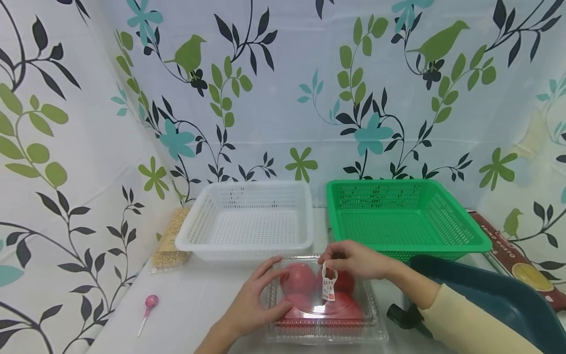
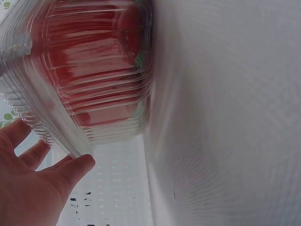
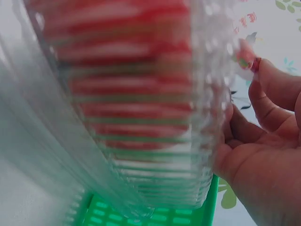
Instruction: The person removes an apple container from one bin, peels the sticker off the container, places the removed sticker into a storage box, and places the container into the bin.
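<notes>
A clear plastic clamshell box (image 1: 329,330) stands on the table in front of me, with round red fruits (image 1: 309,307) that look like tomatoes inside. My left hand (image 1: 254,297) rests at the box's left side, fingers spread over the lid; in the left wrist view its thumb (image 2: 82,165) touches the rim. Above the lid my right hand (image 1: 353,258) pinches a small white tag (image 1: 328,287) with dark lettering and a red mark. The right wrist view shows thumb and finger together on a small red and green printed piece (image 3: 247,61) beside the box's ribbed wall.
A white basket (image 1: 247,253) and a green basket (image 1: 407,248) stand behind the box. A dark blue tray (image 1: 491,307) and a red pasta pack (image 1: 519,258) lie right, near a black cylindrical thing (image 1: 404,317). A lollipop (image 1: 151,301) and a grain bag (image 1: 171,241) lie left.
</notes>
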`<action>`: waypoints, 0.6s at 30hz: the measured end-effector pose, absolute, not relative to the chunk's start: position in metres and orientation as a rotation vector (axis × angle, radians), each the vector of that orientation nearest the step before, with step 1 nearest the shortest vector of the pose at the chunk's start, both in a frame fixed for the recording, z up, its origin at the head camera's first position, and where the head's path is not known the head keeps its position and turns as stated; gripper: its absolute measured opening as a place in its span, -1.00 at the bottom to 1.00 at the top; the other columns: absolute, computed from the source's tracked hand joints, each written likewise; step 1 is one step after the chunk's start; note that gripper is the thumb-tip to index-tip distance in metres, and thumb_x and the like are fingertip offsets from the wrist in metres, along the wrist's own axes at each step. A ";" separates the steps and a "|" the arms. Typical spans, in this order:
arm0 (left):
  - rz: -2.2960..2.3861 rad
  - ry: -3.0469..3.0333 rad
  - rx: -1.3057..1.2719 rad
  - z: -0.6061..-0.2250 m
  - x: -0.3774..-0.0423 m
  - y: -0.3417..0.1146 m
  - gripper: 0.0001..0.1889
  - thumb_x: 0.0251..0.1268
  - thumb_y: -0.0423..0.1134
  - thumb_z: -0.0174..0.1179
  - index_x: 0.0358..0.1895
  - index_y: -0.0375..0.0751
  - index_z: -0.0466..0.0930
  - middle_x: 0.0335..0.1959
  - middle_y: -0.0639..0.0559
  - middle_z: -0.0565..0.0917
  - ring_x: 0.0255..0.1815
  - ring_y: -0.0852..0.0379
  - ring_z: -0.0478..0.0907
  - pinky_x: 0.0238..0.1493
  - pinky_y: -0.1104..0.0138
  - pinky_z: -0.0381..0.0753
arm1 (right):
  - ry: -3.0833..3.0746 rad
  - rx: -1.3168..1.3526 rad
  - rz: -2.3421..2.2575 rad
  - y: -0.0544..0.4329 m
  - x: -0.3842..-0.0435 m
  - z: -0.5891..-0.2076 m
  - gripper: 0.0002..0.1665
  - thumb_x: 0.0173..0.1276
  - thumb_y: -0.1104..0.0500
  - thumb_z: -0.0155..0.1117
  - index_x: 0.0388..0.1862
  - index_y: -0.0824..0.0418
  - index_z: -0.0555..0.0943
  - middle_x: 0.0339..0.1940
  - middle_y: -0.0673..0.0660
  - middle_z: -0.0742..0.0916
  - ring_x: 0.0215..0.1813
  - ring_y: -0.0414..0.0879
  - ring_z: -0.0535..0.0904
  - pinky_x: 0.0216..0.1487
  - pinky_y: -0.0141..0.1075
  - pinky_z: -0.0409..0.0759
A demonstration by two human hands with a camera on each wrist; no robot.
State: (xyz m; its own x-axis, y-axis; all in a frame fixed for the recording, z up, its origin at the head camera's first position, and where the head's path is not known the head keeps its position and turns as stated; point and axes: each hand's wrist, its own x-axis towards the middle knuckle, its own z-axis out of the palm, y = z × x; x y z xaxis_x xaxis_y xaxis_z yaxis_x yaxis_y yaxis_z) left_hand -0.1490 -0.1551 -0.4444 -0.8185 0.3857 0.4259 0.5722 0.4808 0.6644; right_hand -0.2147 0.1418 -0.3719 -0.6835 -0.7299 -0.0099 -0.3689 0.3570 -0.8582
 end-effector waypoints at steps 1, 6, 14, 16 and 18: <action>-1.251 -2.508 -0.824 -0.445 -0.149 -0.155 -0.44 0.15 0.06 0.45 0.25 0.08 0.61 0.48 0.13 0.33 0.43 -0.07 0.35 0.22 -0.21 0.45 | 2.229 -0.960 -1.266 0.142 -0.215 -0.371 -0.87 0.54 0.21 0.17 -0.20 0.24 0.60 -0.06 0.16 0.73 0.01 0.00 0.59 0.13 -0.15 0.56; -1.269 -2.511 -0.823 -0.446 -0.150 -0.156 -0.43 0.13 0.05 0.46 0.25 0.09 0.61 0.48 0.06 0.34 0.43 -0.06 0.35 0.24 -0.19 0.44 | 2.223 -0.929 -1.297 0.142 -0.217 -0.372 -0.87 0.55 0.21 0.17 -0.21 0.25 0.58 -0.10 0.15 0.71 -0.06 0.02 0.56 0.01 -0.18 0.57; -1.285 -2.522 -0.812 -0.444 -0.149 -0.155 -0.42 0.12 0.05 0.47 0.25 0.09 0.61 0.48 0.14 0.33 0.43 -0.08 0.35 0.26 -0.17 0.43 | 2.188 -0.896 -1.365 0.142 -0.219 -0.371 -0.87 0.55 0.25 0.15 -0.21 0.30 0.55 -0.11 0.14 0.71 -0.12 0.04 0.55 -0.12 -0.24 0.58; -1.294 -2.520 -0.813 -0.444 -0.149 -0.155 -0.42 0.11 0.05 0.47 0.25 0.08 0.61 0.49 0.11 0.33 0.43 -0.10 0.34 0.26 -0.18 0.43 | 2.187 -0.903 -1.357 0.142 -0.219 -0.370 -0.87 0.55 0.23 0.16 -0.20 0.30 0.56 -0.16 0.14 0.70 -0.14 0.04 0.56 -0.13 -0.24 0.58; -1.302 -2.519 -0.809 -0.444 -0.149 -0.155 -0.42 0.11 0.05 0.47 0.25 0.07 0.62 0.49 0.06 0.34 0.43 -0.09 0.34 0.26 -0.19 0.42 | 2.188 -0.908 -1.353 0.141 -0.219 -0.368 -0.87 0.55 0.23 0.17 -0.20 0.30 0.56 -0.21 0.13 0.70 -0.17 0.01 0.56 -0.15 -0.25 0.58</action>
